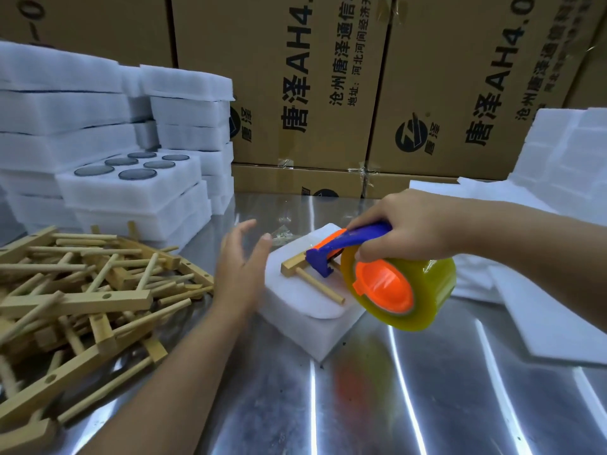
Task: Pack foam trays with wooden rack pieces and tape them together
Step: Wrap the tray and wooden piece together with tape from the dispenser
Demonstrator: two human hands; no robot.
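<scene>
Steel table (394, 389), foam tray (295, 300) beside left fingers (238, 231), right fingers (368, 218) gripping dispenser (384, 284)

Packing warehouse, stacked cartons (295, 93), foam trays (65, 126), steel table (394, 389)

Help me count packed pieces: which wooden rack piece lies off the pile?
The rack piece on the central foam tray; the rest form the pile at left.

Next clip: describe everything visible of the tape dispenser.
The tape dispenser is plastic: a blue handle, an orange hub and a blue cutter head, carrying a fat roll of yellowish clear tape. The right hand grips the handle, a fingertip touching the roll. It is tilted, head down over the wooden rack piece on the foam tray; contact there is unclear.
</scene>
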